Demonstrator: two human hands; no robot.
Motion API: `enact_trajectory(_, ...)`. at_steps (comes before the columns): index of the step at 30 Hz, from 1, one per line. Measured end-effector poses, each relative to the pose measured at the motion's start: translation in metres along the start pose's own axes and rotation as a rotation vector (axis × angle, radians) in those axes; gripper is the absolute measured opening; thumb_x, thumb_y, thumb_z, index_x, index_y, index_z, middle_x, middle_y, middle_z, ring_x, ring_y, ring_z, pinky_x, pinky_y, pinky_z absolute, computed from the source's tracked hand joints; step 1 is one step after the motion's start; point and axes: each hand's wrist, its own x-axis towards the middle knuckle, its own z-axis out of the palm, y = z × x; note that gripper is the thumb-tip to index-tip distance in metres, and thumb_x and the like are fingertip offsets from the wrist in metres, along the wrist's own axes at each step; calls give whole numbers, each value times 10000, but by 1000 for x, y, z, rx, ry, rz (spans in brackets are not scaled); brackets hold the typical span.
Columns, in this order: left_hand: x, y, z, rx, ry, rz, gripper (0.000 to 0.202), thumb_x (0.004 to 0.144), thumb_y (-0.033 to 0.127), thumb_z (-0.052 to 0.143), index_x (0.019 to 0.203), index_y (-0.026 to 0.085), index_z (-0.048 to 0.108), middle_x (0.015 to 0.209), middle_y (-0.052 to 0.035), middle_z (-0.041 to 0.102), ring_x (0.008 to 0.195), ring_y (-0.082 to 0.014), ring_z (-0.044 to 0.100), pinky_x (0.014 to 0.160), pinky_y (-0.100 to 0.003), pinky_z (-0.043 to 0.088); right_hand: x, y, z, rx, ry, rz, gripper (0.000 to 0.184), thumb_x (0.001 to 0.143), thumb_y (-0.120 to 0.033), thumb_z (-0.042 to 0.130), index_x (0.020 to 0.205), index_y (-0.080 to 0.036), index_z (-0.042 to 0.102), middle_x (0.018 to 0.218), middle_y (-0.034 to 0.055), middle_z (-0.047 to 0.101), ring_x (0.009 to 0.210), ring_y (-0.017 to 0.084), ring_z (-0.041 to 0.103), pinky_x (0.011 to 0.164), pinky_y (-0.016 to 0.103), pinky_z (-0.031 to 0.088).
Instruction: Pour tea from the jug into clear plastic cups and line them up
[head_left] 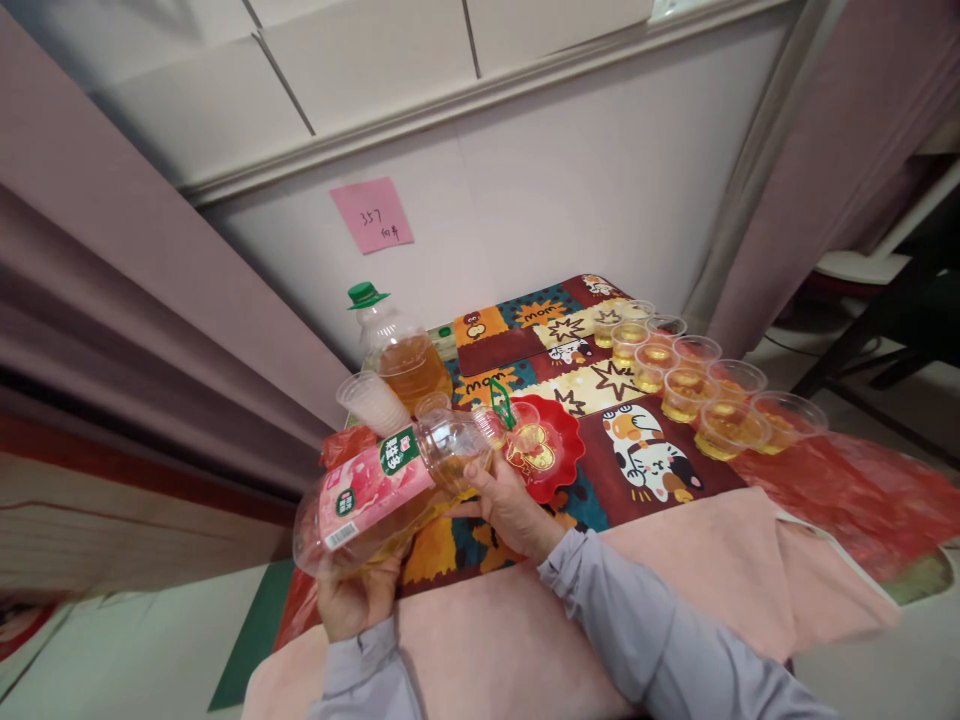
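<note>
A large clear juice bottle (382,485) with a pink label and amber liquid lies tilted in both hands, its neck pointing right. My left hand (356,595) supports it from below near the base. Close to the neck, my right hand (506,500) grips the bottle's shoulder. A green carry ring (501,403) hangs at the neck. Just under the mouth are a red scalloped plate (562,440) and a clear plastic cup (525,422) on it. Whether liquid is flowing cannot be made out. Part of my left hand is hidden by the bottle.
Several clear cups of yellow liquid (688,395) stand in rows at the right. Behind the bottle are a glass jug with a green lid (409,360) and a tilted stack of plastic cups (375,400). A patterned mat (592,490) and pink cloth (690,560) cover the table.
</note>
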Motion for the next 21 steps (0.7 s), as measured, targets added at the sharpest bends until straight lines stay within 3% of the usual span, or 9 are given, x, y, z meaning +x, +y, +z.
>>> enact_trajectory(4,0,1,-1,-3,-13,15,810,721,564,943,1467,357,703,1411,-48,792,1221,-351,759,1061,-590,643,1,1,-1,0,3,-5,820,864,-578,906,1534,-347,495,1580,71,634,1250,289,762,821,401,748)
enact_trajectory(11,-1,2,-1,50,27,15,836,683,597,944,1459,397,707,1510,-53,737,1377,-422,670,1013,-640,650,2,2,-2,10,7,-3,770,863,-571,908,1490,-342,524,1547,62,658,1254,286,761,831,407,745)
enact_trajectory(17,0,3,-1,68,25,-4,912,685,659,949,1515,419,657,1590,-36,680,1340,-396,697,926,-547,698,2,4,-1,24,29,1,789,848,-565,920,1488,-335,519,1518,62,677,1253,284,761,806,375,738)
enact_trajectory(21,-1,4,1,63,5,-5,866,727,645,933,1512,400,664,1587,-59,682,1365,-423,684,936,-569,695,1,3,-1,27,27,-1,787,856,-552,918,1497,-343,512,1565,60,649,1288,291,746,815,386,744)
